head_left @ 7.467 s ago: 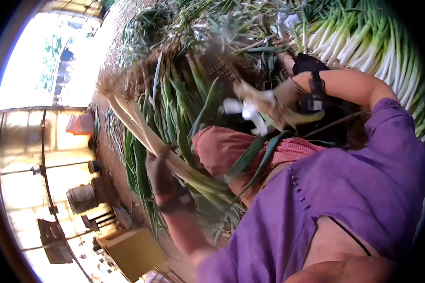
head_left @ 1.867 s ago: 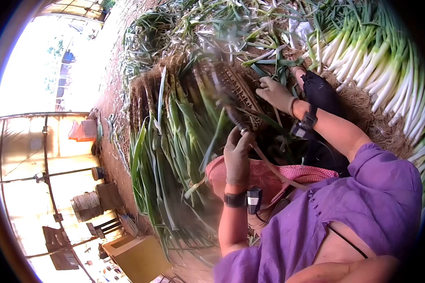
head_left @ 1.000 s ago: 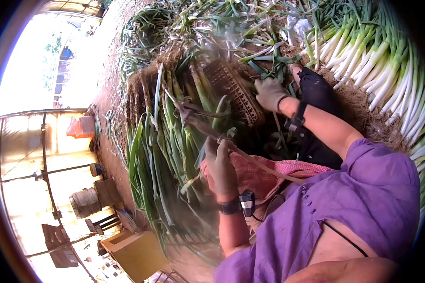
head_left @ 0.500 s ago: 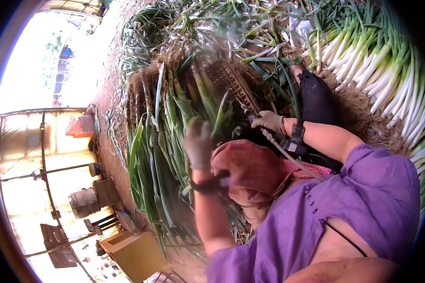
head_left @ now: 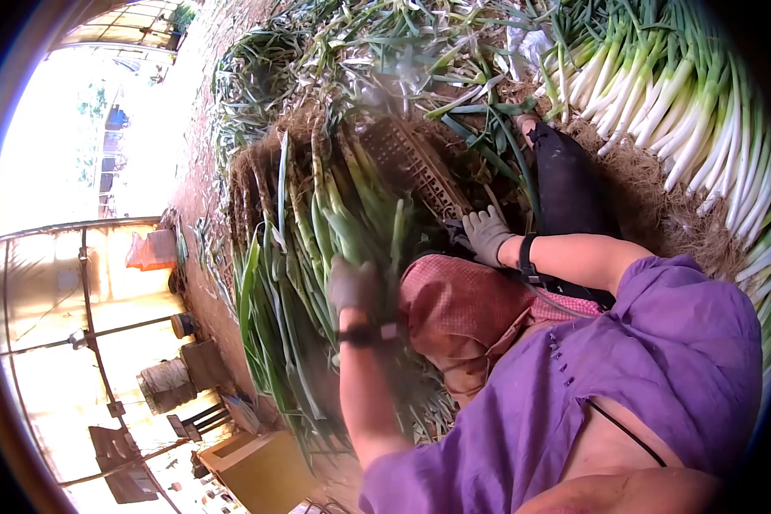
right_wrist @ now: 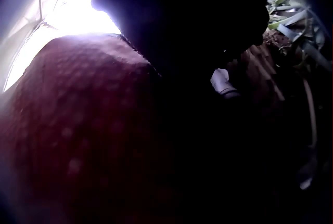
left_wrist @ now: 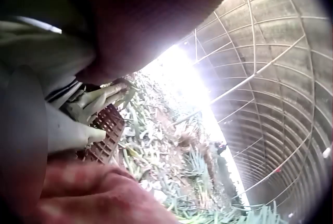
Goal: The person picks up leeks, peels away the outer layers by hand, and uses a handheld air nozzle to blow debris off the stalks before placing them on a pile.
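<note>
My gloved left hand [head_left: 351, 287] lies over the pile of leeks [head_left: 295, 248] with its fingers round green stalks, though blur hides the fingertips. Close to it in the left wrist view, pale leek stalks [left_wrist: 73, 130] show at the left edge. My gloved right hand [head_left: 488, 237] is beside the red-checked knee and grips a dark nozzle on a hose [head_left: 565, 304]. The pale nozzle tip [right_wrist: 221, 81] shows below the dark outline of the hand in the right wrist view.
A brown slatted crate [head_left: 424, 171] stands between the leeks and the right foot. Cleaned leeks with white stems [head_left: 677, 111] lie in a row at the right. Leaf scraps [head_left: 317, 51] cover the ground beyond. A yellow box [head_left: 261, 467] stands at the lower left.
The nozzle and hose have passed from my left hand to my right. My left hand has moved left onto the leeks; the leaves just above it have shifted.
</note>
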Available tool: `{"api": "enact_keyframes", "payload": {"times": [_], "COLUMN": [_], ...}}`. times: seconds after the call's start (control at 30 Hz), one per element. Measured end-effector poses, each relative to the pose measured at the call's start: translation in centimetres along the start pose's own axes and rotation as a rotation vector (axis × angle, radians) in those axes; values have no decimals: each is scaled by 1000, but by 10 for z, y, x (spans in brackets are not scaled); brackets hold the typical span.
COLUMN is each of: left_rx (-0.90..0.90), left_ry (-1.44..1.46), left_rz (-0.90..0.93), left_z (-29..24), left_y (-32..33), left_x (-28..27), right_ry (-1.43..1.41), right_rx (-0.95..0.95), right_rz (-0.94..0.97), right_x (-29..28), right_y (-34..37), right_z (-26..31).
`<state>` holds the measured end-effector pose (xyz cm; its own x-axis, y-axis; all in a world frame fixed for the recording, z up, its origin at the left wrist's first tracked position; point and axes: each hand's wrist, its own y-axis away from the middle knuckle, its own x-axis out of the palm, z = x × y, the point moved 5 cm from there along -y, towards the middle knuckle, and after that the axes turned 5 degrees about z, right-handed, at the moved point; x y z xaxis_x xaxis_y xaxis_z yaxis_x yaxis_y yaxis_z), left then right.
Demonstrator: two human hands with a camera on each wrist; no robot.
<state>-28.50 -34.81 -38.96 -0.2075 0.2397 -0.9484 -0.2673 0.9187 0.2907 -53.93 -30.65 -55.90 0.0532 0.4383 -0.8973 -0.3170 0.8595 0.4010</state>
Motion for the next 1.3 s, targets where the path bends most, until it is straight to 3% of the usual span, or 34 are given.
{"api": "enact_keyframes", "payload": {"times": [0.07, 0.1, 0.2, 0.23, 0.33, 0.37, 0.4, 0.47, 0.5, 0.53, 0.57, 0.6, 0.7, 0.8, 0.9, 1.0, 1.1, 1.2, 1.23, 1.3], "left_rx": [81, 86, 105, 112, 180, 242, 301, 248, 237, 229, 160, 204, 292, 247, 318, 168, 176, 196, 180, 156], "left_ry": [177, 220, 328, 346, 435, 455, 475, 482, 463, 441, 470, 391, 140, 61, 115, 199, 433, 734, 769, 776], "left_rz": [-17, -5, 24, 34, 14, -28, -68, 82, 138, 193, 187, 153, 79, 132, 77, 223, 378, 288, 272, 241], "left_z": [24, 31, 40, 41, 20, 14, 8, -21, -26, -31, -37, -38, -33, -25, -23, -41, 0, -16, -16, -11], "left_y": [29, 40, 58, 53, 46, 42, 39, 56, 56, 57, 65, 63, 57, 48, 41, 48, -4, 9, 14, 44], "left_x": [-8, -9, -5, 4, 1, -4, -8, -25, -24, -23, -20, -13, 5, 17, 19, 3, 42, -14, -34, -64], "right_ry": [374, 379, -100, -154, -366, -532, -817, -1387, -1450, -1375, -1291, -1198, -1296, -1215, -1232, -1178, -1128, -1153, -1053, -1093], "right_rx": [-6, 39, 223, 223, 81, 74, 19, -105, -183, -241, -362, -476, -395, -344, -317, -318, -270, -314, -374, -388], "right_rz": [-311, -336, -31, -32, 61, -49, 95, 402, 364, 454, 309, 167, 296, 239, 311, 287, 352, 86, -136, -153], "right_x": [34, 39, 47, 43, -2, -4, -1, -61, -77, -105, -106, -107, -116, -105, -108, -121, -111, -114, -119, -126], "right_y": [-4, -7, -24, -26, 0, -6, -7, 34, 52, 81, 88, 95, 99, 76, 81, 93, 76, 46, 40, 46], "right_z": [11, 14, 4, 1, 4, 2, -2, 2, 10, 18, 26, 31, 38, 40, 42, 40, 43, 43, 39, 29]}}
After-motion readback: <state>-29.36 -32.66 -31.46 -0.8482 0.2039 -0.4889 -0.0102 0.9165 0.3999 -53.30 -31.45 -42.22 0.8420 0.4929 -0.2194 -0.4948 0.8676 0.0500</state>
